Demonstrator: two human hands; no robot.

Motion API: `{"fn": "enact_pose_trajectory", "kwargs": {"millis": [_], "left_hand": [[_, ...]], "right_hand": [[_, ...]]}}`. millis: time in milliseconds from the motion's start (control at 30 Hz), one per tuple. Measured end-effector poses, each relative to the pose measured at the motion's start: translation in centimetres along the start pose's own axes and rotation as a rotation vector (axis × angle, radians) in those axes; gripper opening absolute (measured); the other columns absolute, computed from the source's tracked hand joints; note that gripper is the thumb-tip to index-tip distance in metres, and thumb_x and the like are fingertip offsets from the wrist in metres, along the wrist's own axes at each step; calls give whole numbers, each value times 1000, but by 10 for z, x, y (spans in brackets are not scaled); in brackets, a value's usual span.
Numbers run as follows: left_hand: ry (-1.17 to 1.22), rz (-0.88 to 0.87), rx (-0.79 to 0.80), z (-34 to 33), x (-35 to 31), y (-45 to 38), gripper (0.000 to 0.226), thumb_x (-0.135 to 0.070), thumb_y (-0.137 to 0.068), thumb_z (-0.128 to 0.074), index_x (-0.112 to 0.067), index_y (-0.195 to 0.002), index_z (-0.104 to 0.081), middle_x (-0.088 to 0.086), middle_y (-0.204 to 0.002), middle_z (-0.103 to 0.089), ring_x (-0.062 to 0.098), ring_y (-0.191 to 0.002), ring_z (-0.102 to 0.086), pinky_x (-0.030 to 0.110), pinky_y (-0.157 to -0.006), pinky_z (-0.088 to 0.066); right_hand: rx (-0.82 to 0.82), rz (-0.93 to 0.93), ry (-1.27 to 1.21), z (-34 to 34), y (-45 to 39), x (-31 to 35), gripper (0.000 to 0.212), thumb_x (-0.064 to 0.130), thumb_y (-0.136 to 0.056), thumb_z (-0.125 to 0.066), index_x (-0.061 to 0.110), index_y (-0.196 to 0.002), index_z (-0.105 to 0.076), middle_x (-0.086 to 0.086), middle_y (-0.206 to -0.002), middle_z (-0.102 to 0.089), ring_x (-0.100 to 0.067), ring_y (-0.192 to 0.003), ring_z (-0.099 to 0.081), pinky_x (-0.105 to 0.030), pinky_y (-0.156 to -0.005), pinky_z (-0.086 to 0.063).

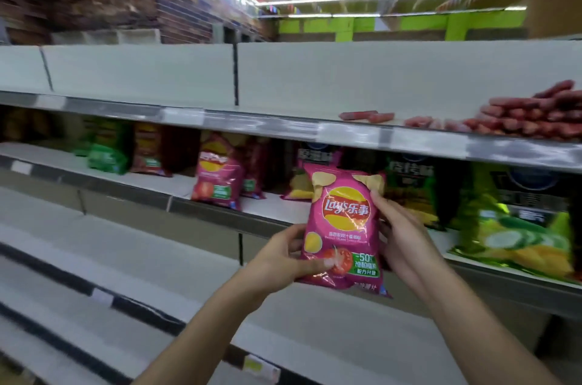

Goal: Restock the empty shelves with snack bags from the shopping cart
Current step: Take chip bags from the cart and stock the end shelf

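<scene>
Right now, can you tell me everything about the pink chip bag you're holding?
The pink chip bag is shiny, crinkly foil, puffed and sealed. It shows a red and yellow Lay's logo, potato chips at the top, a tomato and a green label low down. It is upright, facing the camera, in front of the shelf of snack bags. The left hand grips its lower left edge; the right hand holds its right side.

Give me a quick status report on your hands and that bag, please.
Left hand and right hand both grip pink chip bag. Bag upright, off the middle shelf. Nothing blocking the gap.
</scene>
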State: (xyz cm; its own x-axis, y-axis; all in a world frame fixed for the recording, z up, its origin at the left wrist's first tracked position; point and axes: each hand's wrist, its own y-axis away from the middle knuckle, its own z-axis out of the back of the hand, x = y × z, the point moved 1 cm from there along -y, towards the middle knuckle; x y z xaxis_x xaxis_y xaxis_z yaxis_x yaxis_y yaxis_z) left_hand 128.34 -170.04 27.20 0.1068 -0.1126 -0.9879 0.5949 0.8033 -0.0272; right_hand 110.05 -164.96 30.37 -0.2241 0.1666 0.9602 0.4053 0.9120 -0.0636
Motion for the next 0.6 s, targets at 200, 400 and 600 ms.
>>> {"fn": "enact_pose_trajectory", "kwargs": {"millis": [200,400,600], "left_hand": [[-60,-11,-30,59,-12,-41,67,-18,-76,-79,-19,-134,-46,3,-116,-67,16,-103,-67,28,-84,-56],[-175,17,71,88,-25,-92,60,-20,-77,-79,-10,-127,-47,2,-119,-62,19,-112,-60,38,-101,-48],[-124,-29,130,97,-15,-94,66,-22,-78,-79,-14,-134,-46,0,-119,-62,13,-109,-60,23,-91,-49]], "right_hand": [[-86,-14,20,-59,-56,3,31,25,-92,-64,1,-112,-58,-11,-98,-72,-18,-75,-67,-29,-56,-54],[-268,-14,24,-76,-97,3,41,20,-95,-61,5,-132,-52,-9,-97,-67,-20,-78,-63,-33,-60,-48],[-323,1,59,-71,-101,-7,38,22,-94,-62,4,-126,-54,-12,-98,-69,-23,-81,-65,-35,-66,-51]]}}
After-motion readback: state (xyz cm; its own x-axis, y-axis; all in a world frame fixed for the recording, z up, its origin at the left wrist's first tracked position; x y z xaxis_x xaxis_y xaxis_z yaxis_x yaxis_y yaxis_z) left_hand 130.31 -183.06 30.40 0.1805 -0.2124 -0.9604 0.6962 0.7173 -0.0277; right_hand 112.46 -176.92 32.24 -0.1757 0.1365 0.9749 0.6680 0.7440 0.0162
